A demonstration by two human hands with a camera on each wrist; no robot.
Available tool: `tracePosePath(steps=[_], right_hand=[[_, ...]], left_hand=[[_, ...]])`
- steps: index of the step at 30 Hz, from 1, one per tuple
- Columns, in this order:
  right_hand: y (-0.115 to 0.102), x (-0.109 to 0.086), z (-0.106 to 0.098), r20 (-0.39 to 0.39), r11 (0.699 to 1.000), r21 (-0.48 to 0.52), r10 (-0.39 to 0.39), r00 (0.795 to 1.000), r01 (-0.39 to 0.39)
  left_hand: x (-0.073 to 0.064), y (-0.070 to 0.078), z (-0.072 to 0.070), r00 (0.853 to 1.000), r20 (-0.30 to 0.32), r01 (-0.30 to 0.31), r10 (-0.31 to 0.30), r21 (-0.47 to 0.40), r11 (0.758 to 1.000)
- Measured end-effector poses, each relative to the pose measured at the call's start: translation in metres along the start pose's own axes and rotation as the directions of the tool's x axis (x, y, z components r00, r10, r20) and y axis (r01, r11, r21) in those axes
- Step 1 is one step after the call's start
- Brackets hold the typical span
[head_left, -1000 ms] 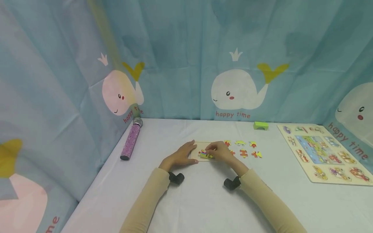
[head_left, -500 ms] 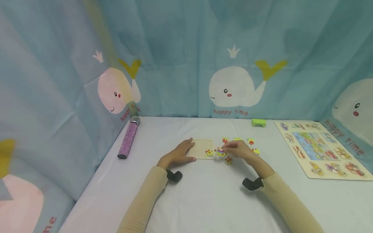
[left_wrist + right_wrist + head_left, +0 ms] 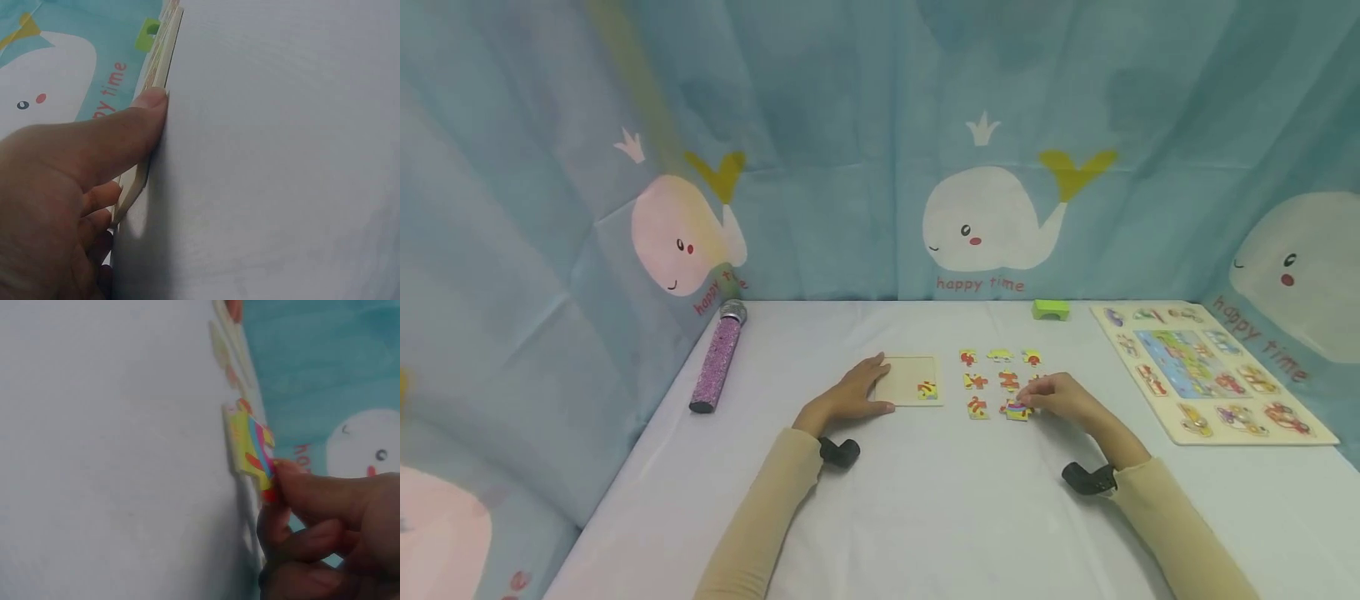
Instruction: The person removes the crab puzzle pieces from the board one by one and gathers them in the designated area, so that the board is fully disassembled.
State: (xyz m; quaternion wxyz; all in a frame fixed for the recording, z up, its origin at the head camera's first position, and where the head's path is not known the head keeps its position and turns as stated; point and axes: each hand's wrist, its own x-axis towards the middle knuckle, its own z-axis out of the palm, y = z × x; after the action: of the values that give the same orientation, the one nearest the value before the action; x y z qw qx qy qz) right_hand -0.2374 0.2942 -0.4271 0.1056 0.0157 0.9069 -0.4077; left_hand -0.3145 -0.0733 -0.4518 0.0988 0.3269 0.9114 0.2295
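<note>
My left hand (image 3: 850, 394) holds the left side of a small square wooden puzzle board (image 3: 904, 377), thumb on the near edge and fingers along the left edge. One yellow-and-red puzzle piece (image 3: 927, 391) lies in the board's near right corner. To the right, my right hand (image 3: 1070, 404) pinches a rainbow-striped puzzle piece (image 3: 252, 445) between thumb and fingers, at or just above the cloth. Around it lie several loose pieces in rows, among them a red-and-yellow piece (image 3: 977, 407) at the near left and an orange piece (image 3: 1008, 380) behind; the hand partly hides another.
A larger wooden picture puzzle (image 3: 1213, 375) lies on the right. At the back stands a green arch block (image 3: 1050, 309). A glittery purple microphone (image 3: 718, 360) lies on the left. Whale-printed curtains (image 3: 835, 208) surround the white-covered table (image 3: 917, 508).
My right hand has carried the rainbow piece from over the board to the right, into the near row of loose pieces. My left hand stays at the board. The head view has shifted slightly.
</note>
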Motion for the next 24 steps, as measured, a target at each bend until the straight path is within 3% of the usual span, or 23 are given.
tracePosePath(steps=[3, 16, 24], right_hand=[[0.002, 0.002, 0.004, -0.026, 0.999, -0.027, -0.040, 0.999, 0.040], [0.002, 0.004, 0.009, -0.143, 0.990, -0.128, -0.072, 0.987, 0.053], [-0.026, 0.009, 0.015, -0.026, 0.986, -0.086, -0.144, 0.989, 0.141]], left_hand=[[0.000, -0.002, 0.000, 1.000, 0.000, 0.006, -0.006, 0.005, 1.000], [0.000, -0.002, -0.001, 1.000, 0.000, 0.009, -0.009, -0.017, 1.000], [0.001, -0.002, 0.000, 1.000, 0.009, 0.016, -0.016, 0.005, 1.000]])
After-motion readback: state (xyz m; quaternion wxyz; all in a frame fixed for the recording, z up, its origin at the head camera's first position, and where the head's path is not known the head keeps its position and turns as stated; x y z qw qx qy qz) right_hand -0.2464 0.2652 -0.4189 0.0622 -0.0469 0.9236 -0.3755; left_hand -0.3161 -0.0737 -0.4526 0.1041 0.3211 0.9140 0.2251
